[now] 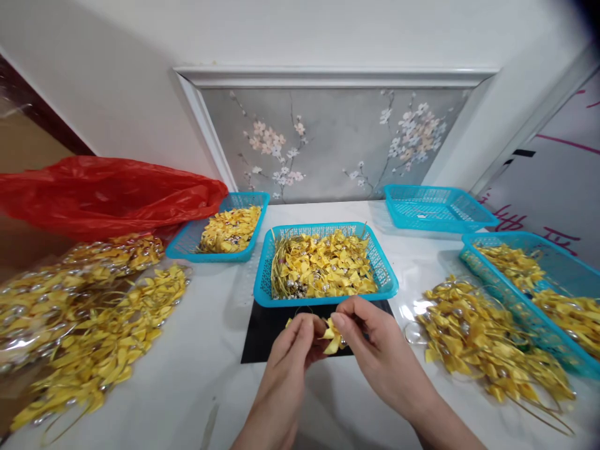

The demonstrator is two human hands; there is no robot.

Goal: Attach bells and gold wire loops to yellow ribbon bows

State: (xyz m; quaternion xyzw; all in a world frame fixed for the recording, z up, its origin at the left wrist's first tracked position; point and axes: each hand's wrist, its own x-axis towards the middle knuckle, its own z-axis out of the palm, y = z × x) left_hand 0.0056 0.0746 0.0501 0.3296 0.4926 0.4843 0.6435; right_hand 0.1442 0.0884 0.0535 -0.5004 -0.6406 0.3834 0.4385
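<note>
A small yellow ribbon bow sits between the two hands, raised a little above a black mat on the white table; the left hand pinches its left side with curled fingertips, and the right hand grasps its right side between thumb and forefinger, so both hands are closed on the one bow; a thin loop of wire or cord seems to rise behind it, though it is too fine to tell for sure. Just beyond the hands, touching the far edge of the mat, stands a blue basket heaped with yellow bows and small silver beads; further back to the left a second blue basket holds more bows, and a red plastic bag lies beside it. At the back right an almost bare blue basket stands apart; at the right edge another basket holds bows, with a loose pile of bows lying on the table just beside it. On the left, clear bags of bows spread across the table.
</note>
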